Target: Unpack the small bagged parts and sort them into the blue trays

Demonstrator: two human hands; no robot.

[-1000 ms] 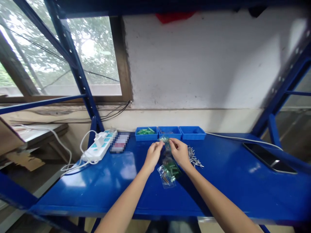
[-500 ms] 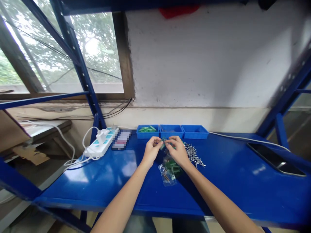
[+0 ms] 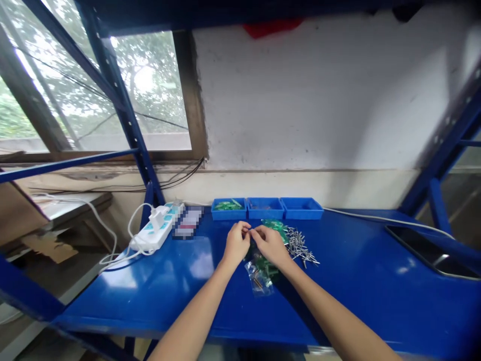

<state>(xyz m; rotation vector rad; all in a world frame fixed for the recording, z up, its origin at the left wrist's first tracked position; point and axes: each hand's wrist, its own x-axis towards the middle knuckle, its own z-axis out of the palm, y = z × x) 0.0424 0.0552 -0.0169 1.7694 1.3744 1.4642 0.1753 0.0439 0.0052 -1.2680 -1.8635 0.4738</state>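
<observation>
My left hand (image 3: 237, 243) and my right hand (image 3: 271, 244) meet over the middle of the blue table, fingertips pinched close together. Whatever lies between them is too small and hidden to name. Just below the fingers lie clear plastic bags (image 3: 259, 285), one with brownish screws in it, and green plastic wall plugs (image 3: 269, 269) partly covered by my right hand. Behind that hand is a green bag (image 3: 275, 225). A loose pile of silver screws (image 3: 300, 245) spreads to its right.
Three blue trays line the back edge: the left tray (image 3: 229, 215) holds green plugs, the middle tray (image 3: 265, 214) small items, and the right tray (image 3: 301, 214) stands beside them. A white power strip (image 3: 158, 231), a blurred-out flat object (image 3: 188, 222) and a dark tablet (image 3: 428, 253) lie around.
Both hands have come slightly lower and closer together. The greenish piece seen between the fingers before is hidden now, and the green bag behind my right hand shows more.
</observation>
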